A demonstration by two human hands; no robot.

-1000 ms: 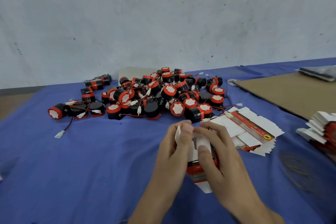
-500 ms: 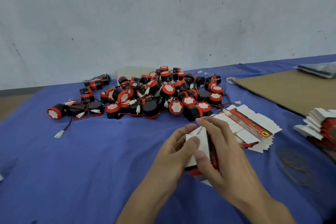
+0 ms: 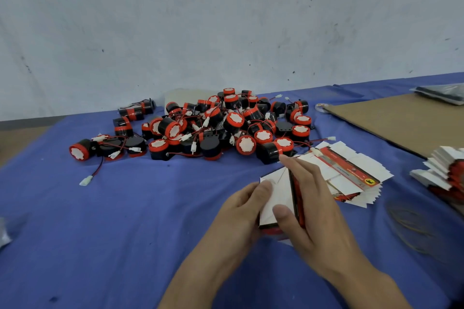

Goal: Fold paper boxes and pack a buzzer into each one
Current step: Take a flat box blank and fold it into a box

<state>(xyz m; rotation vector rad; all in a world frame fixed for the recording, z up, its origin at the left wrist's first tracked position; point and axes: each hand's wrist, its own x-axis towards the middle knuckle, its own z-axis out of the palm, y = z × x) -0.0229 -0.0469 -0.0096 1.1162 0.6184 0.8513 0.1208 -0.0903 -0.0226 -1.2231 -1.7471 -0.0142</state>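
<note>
Head view: low at 5 o'clock, a part-folded paper box [image 3: 276, 190] is held between both hands. The left hand [image 3: 241, 211] grips its left edge and the right hand [image 3: 311, 208] clasps its red side, thumb on the white face. A heap of buzzers [image 3: 226, 125] lies at its 11 o'clock and flat box blanks [image 3: 351, 173] at 2 o'clock. A second stack [image 3: 442, 170] and a cardboard sheet [image 3: 401, 120] lie farther right. The bench [image 3: 100, 233] is covered in blue, against a scuffed pale wall [image 3: 226, 20].

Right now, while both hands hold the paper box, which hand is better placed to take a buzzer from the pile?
Probably the left hand. It only holds the paper box at its left edge, and most of the buzzer pile lies on its side. The right hand wraps the box.
</note>
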